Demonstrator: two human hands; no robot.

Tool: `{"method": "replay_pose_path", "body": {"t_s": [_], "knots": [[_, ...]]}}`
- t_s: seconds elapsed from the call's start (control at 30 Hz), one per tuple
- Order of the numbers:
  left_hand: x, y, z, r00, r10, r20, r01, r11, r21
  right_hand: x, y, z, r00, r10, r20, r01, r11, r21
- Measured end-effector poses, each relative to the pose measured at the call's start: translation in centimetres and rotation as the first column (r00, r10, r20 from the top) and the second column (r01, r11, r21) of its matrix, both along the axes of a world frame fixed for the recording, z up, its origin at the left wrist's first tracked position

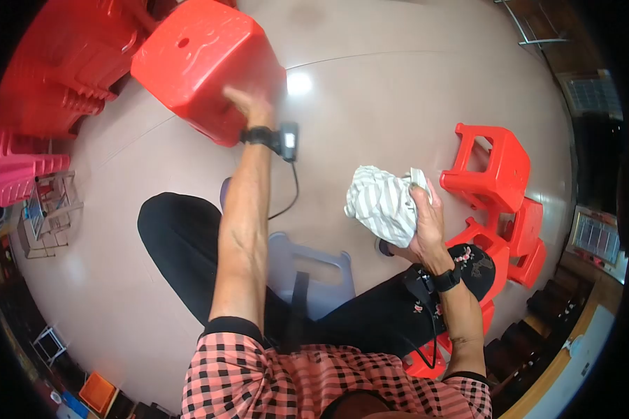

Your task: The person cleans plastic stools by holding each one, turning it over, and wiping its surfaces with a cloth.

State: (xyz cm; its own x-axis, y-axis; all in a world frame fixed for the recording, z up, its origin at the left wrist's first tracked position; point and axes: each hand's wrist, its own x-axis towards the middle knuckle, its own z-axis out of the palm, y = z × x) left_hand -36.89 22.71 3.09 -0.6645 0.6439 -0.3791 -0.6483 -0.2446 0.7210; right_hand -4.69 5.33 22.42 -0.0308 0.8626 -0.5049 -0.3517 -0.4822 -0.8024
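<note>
At the upper left, my left hand (250, 105) is on the side of a large red plastic stool (203, 59). Its thumb lies against the stool's wall, while the other fingers are blurred and partly hidden. This stool is tilted, and its top with a small round hole faces up and to the left. On the right, my right hand (425, 220) is closed around a bunched white and grey striped cloth (381, 202), held above the floor. A bluish-grey plastic stool (311, 255) stands between my legs.
Several red stools (496, 167) stand and lean together along my right side. Stacks of red stools (56, 63) and pink stools (31, 167) line the left, near a metal rack (45, 213). An orange basket (98, 392) is at the lower left. A cable hangs from the left wrist device (288, 142).
</note>
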Motion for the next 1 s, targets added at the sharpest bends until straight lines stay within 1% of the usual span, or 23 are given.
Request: {"method": "replay_pose_path", "body": {"t_s": [0.03, 0.07, 0.13, 0.17, 0.2, 0.23, 0.33, 0.37, 0.4, 0.43, 0.5, 0.53, 0.6, 0.63, 0.67, 0.7, 0.73, 0.77, 0.83, 0.9, 0.93, 0.97, 1.0], "knots": [[3.1, -0.6, 3.0, 0.997, -0.044, 0.055, 0.042, 0.999, 0.028, -0.1, -0.1, 0.2, 1.0, -0.026, 0.0, 0.026, 0.999, 0.018], [4.9, -0.4, 2.0, 0.99, -0.131, 0.043, 0.127, 0.988, 0.091, -0.4, -0.2, 0.4, 0.999, -0.053, -0.003, 0.053, 0.998, 0.037], [8.6, -1.0, 2.2, 0.946, -0.301, -0.119, 0.301, 0.953, -0.011, -0.6, -0.3, 0.8, 0.997, -0.081, -0.011, 0.082, 0.993, 0.083], [9.8, -2.6, 6.0, 0.906, -0.39, -0.166, 0.377, 0.92, -0.106, -0.7, -0.5, 0.8, 0.994, -0.108, -0.007, 0.109, 0.989, 0.101], [9.9, -3.3, 7.5, 0.799, -0.434, -0.416, 0.39, 0.901, -0.192, -0.8, -0.7, 0.5, 0.991, -0.134, -0.005, 0.134, 0.984, 0.117], [9.8, -3.7, 8.8, 0.625, -0.46, -0.63, 0.371, 0.886, -0.278, -1.0, -0.9, 0.3, 0.988, -0.156, -0.006, 0.156, 0.979, 0.13], [5.9, -3.1, 12.6, 0.335, -0.377, -0.863, 0.32, 0.908, -0.272, -1.1, -1.0, 0.6, 0.991, -0.126, -0.042, 0.131, 0.977, 0.167], [3.8, -1.8, 13.0, 0.185, -0.235, -0.954, 0.225, 0.955, -0.192, -1.1, -0.9, 0.7, 0.993, -0.109, -0.053, 0.116, 0.979, 0.168], [1.8, -1.0, 15.8, 0.186, -0.386, -0.904, 0.257, 0.907, -0.334, -1.0, -0.6, 1.1, 0.993, -0.107, -0.041, 0.112, 0.981, 0.159], [-0.2, 0.1, 15.8, 0.038, -0.305, -0.952, 0.058, 0.951, -0.302, -1.0, -0.5, 1.1, 0.995, -0.093, -0.04, 0.098, 0.983, 0.154], [-6.7, 2.9, 15.2, -0.293, -0.379, -0.878, -0.222, 0.92, -0.323, -0.8, -0.5, 0.8, 0.997, -0.066, -0.032, 0.07, 0.988, 0.14], [-10.3, 4.5, 14.3, -0.233, -0.39, -0.891, -0.276, 0.905, -0.324, -0.7, -0.4, 0.8, 0.998, -0.045, -0.033, 0.049, 0.99, 0.13], [-15.6, 5.0, 14.6, -0.226, -0.569, -0.791, -0.478, 0.772, -0.419, -0.4, -0.2, 0.5, 1.0, 0.001, -0.031, 0.002, 0.994, 0.105], [-17.7, 4.9, 14.2, -0.213, -0.653, -0.727, -0.546, 0.697, -0.466, -0.2, -0.1, 0.0, 1.0, 0.001, -0.017, 0.0, 0.997, 0.081], [-20.0, 4.8, 13.0, -0.207, -0.695, -0.688, -0.566, 0.659, -0.496, 0.1, -0.1, -0.6, 1.0, 0.001, -0.001, -0.001, 0.998, 0.058], [-22.2, 5.1, 11.5, -0.138, -0.764, -0.631, -0.545, 0.59, -0.595, 0.3, -0.1, -1.2, 1.0, -0.001, 0.016, 0.0, 0.999, 0.035], [-23.4, 4.9, 10.6, -0.128, -0.791, -0.598, -0.522, 0.566, -0.638, 0.7, -0.2, -1.6, 1.0, 0.015, -0.019, -0.015, 1.0, 0.019], [-24.4, 4.8, 9.9, -0.119, -0.818, -0.563, -0.495, 0.541, -0.68, 0.8, -0.1, -2.0, 1.0, 0.004, 0.004, -0.004, 1.0, -0.008], [-26.2, 5.0, 8.7, -0.138, -0.717, -0.683, -0.28, 0.69, -0.668, 1.0, -0.3, -2.7, 0.999, -0.021, 0.044, 0.024, 0.997, -0.067], [-26.7, 4.8, 8.7, -0.242, -0.74, -0.628, -0.281, 0.673, -0.684, 1.2, -0.3, -2.6, 1.0, 0.016, 0.004, -0.016, 0.998, -0.066], [-25.9, 4.3, 9.7, -0.293, -0.745, -0.6, -0.281, 0.667, -0.69, 1.0, -0.2, -2.3, 0.999, 0.037, -0.026, -0.038, 0.998, -0.048], [-24.8, 3.6, 10.5, -0.262, -0.763, -0.59, -0.271, 0.645, -0.714, 1.0, 0.0, -1.9, 0.997, 0.06, -0.053, -0.061, 0.998, -0.024], [-25.7, 3.3, 9.0, -0.359, -0.728, -0.584, -0.243, 0.677, -0.695, 0.9, 0.1, -1.5, 0.997, 0.058, -0.045, -0.058, 0.998, -0.014]]}}
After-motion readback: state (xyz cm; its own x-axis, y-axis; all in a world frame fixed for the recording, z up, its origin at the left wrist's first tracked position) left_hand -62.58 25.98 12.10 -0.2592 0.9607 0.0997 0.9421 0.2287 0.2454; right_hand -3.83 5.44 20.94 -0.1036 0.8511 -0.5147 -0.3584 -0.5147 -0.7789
